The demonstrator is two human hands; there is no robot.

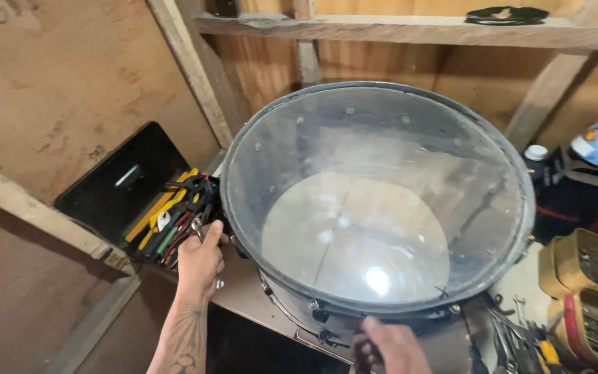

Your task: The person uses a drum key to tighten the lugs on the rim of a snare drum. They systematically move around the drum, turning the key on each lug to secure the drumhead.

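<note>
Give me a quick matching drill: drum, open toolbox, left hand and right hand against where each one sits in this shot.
Things:
1. drum
2. toolbox
3. left hand
4. right hand

Places:
A. at the drum's near rim, bottom of view
B. middle of the bench, clear skin facing up
C. open, against the left wall
D. between toolbox and drum, holding a metal tool

Pairs: 1-B, 2-C, 3-D, 4-A

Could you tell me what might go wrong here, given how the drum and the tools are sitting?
The drum is tilted at the bench edge; it could slip if the right hand lets go. The left hand, holding a metal tool by the open toolbox, might knock the rim or scratch the clear drumhead.
</note>
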